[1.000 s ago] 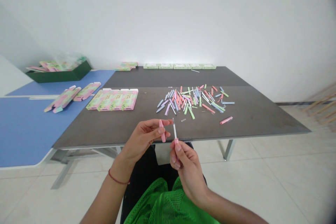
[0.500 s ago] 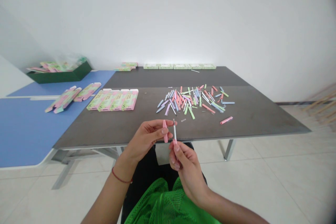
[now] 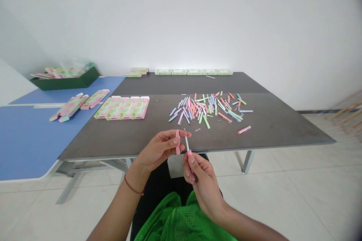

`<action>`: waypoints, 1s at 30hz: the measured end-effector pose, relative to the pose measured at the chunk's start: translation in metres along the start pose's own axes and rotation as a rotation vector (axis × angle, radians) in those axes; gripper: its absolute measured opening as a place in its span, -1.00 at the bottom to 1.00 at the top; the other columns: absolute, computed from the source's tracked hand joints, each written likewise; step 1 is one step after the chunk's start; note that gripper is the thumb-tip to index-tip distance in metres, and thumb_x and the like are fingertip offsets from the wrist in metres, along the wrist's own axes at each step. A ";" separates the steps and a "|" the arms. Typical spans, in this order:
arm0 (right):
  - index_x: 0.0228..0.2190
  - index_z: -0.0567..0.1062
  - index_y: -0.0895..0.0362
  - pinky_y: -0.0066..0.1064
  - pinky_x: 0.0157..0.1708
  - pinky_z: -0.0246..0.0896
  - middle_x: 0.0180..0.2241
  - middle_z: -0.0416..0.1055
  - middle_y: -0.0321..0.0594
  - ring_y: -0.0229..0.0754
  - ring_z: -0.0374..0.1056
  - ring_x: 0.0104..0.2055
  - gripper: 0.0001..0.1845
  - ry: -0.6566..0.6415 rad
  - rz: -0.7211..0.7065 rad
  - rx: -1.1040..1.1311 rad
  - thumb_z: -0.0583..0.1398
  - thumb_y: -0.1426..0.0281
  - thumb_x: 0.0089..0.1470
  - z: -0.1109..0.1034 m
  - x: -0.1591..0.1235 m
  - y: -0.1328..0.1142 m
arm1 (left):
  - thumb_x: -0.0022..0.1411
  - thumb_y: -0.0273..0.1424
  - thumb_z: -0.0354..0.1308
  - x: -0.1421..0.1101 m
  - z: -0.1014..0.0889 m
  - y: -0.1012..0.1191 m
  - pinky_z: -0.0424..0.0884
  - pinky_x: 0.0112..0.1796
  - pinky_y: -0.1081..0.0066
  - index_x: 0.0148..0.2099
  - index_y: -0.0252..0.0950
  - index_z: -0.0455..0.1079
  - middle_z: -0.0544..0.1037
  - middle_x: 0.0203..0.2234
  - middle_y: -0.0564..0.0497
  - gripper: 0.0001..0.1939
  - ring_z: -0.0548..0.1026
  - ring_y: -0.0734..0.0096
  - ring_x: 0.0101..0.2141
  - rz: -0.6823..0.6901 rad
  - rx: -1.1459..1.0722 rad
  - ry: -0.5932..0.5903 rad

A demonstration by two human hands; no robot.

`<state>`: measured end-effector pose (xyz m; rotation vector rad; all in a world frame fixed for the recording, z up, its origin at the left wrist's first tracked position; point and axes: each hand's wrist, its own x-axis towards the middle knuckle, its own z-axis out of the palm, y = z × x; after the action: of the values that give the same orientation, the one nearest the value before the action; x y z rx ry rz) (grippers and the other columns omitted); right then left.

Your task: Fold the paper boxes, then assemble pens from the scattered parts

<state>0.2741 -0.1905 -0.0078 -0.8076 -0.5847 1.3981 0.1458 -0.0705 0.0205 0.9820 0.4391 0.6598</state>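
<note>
Left grip [image 3: 160, 148] closes around a pink plastic barrel [image 3: 178, 142], and right grip [image 3: 199, 175] pinches a slim white rod [image 3: 186, 144] by its pink end, just beside the barrel, above the table [image 3: 266, 135]. A loose pinch could drop the rod among the pastel plastic parts [image 3: 210, 109] scattered farther off.
</note>
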 end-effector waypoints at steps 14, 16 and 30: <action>-0.35 0.48 0.14 -0.38 -0.53 -0.30 -0.58 0.05 -0.42 -0.35 -0.17 -0.54 -0.68 -0.012 -0.015 0.007 0.22 0.16 0.34 0.001 0.001 0.001 | 0.17 -0.30 0.46 0.001 0.002 0.005 0.40 -0.35 0.53 -0.06 -0.36 0.64 0.53 -0.50 0.02 -0.68 0.45 0.54 -0.46 -0.040 0.018 0.002; -0.35 0.48 0.15 -0.38 -0.53 -0.30 -0.57 0.05 -0.43 -0.35 -0.17 -0.53 -0.68 -0.006 -0.020 -0.007 0.21 0.16 0.34 0.000 0.002 0.001 | 0.18 -0.31 0.45 0.001 0.004 0.006 0.43 -0.30 0.49 -0.07 -0.35 0.65 0.53 -0.52 0.02 -0.70 0.47 0.51 -0.43 0.000 0.066 0.012; -0.25 0.57 0.13 -0.41 -0.52 -0.12 -0.55 0.30 -0.34 -0.31 0.04 -0.55 -0.59 -0.065 -0.008 -0.415 0.18 0.03 0.32 -0.031 0.009 0.004 | 0.07 -0.36 0.51 0.007 0.000 0.014 0.51 -0.36 0.55 -0.17 -0.32 0.68 0.68 -0.17 -0.10 -0.74 0.54 0.55 -0.43 0.240 -0.034 0.281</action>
<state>0.2970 -0.1863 -0.0309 -1.0885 -0.9467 1.3164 0.1469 -0.0602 0.0322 0.9200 0.5591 1.0264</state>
